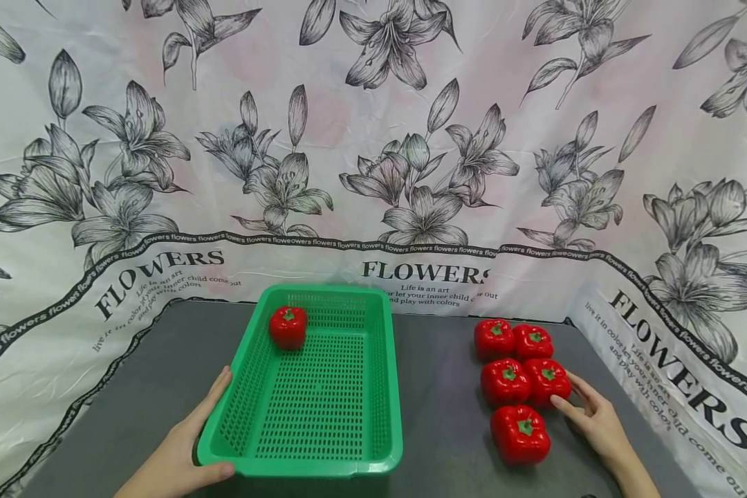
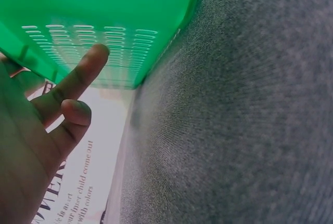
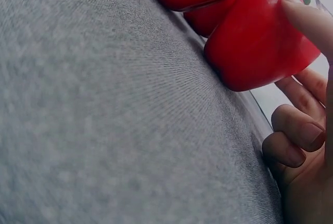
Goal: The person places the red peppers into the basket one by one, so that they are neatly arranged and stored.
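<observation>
A green basket has one red bell pepper in its far left corner. At its near left corner my left hand holds it, thumb by the near rim and fingers along the left side. In the left wrist view, the fingers of the left hand lie by the slotted wall. My right hand grips the right-hand pepper of a cluster between thumb and fingers. The right wrist view shows that pepper with the thumb of the right hand on it.
Two peppers stand behind the gripped one, one to its left and one nearer the front. Grey cloth covers the table between basket and peppers. A flower-printed curtain rises behind and at both sides.
</observation>
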Demonstrator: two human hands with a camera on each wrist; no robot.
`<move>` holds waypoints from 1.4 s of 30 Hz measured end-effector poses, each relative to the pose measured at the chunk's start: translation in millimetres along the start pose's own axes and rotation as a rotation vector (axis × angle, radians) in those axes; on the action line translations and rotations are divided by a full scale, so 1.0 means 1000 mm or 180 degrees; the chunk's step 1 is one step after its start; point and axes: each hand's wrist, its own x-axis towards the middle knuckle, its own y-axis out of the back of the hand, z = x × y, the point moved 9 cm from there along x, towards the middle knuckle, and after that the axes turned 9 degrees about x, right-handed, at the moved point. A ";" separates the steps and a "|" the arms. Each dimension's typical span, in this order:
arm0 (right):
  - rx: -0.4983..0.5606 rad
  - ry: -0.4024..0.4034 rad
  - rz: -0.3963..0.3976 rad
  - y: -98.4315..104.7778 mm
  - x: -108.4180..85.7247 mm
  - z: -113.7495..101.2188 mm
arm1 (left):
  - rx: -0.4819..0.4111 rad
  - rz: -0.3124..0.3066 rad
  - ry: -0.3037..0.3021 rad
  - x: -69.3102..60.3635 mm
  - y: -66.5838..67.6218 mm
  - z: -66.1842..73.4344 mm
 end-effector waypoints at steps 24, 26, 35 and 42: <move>0.0094 0.0166 0.0002 -0.003 0.000 -0.001 | -0.0183 -0.0122 0.0133 0.001 0.002 -0.004; 0.0093 0.0183 -0.0006 -0.003 0.000 -0.002 | -0.0166 -0.0118 0.0133 0.001 0.002 -0.004; 0.0195 0.0149 0.0063 0.003 -0.007 0.000 | -0.0143 -0.0130 0.0079 0.001 -0.001 -0.002; 0.0538 0.0311 0.0025 0.005 -0.006 -0.012 | -0.0110 -0.0127 0.0151 0.001 -0.002 -0.004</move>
